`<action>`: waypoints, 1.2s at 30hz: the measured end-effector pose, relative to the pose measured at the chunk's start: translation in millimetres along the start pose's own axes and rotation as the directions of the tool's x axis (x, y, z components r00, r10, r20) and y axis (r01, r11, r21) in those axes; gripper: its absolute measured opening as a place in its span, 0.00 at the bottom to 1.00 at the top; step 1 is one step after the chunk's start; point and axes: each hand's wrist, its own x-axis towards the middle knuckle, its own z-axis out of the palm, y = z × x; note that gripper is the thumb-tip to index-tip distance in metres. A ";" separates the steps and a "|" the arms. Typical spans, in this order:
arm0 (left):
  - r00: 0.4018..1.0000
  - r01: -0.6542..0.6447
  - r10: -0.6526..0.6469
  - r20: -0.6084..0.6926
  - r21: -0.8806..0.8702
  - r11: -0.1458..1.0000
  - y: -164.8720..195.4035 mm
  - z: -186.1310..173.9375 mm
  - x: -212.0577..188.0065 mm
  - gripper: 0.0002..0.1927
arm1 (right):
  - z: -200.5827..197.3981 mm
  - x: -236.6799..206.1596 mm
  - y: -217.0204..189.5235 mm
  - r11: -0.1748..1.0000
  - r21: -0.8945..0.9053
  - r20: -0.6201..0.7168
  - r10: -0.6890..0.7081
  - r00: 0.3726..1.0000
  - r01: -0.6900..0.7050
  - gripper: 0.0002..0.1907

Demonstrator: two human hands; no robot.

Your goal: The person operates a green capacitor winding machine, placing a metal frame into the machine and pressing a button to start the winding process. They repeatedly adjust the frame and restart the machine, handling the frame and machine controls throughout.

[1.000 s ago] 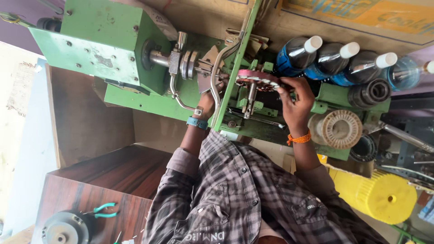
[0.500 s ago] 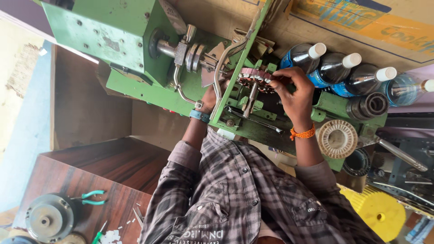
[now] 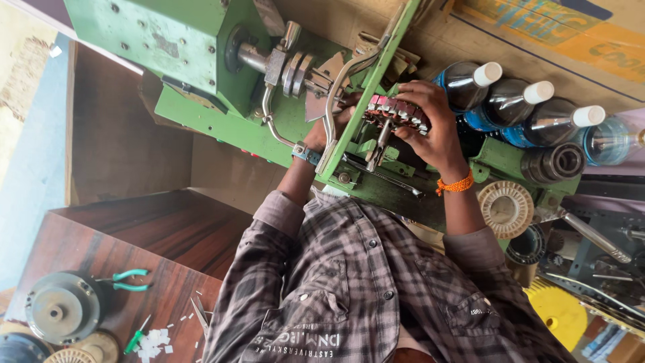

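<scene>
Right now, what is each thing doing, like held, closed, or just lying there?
Left hand: behind the green frame, mostly hidden, grip unclear.
Right hand: fingers curled over the pink part.
Pink part: mounted on the machine, held.
Machine: green, shaft bare; running or not, cannot tell.
Bottles: lying on their sides, white caps on.
Pliers: lying on the wooden table, handles apart.
Yellow spool: lying on its side.

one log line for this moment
left hand: behind green frame, at machine | right hand: gripping pink-slotted stator core | pliers: on table

Green machine, grey checked shirt
</scene>
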 end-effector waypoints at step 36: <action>0.958 -0.239 0.283 -0.041 0.426 0.872 -49.3 38.3 24.4 0.13 | 25.5 -3.5 -9.7 0.973 -0.106 -0.076 0.196 0.978 -0.204 0.23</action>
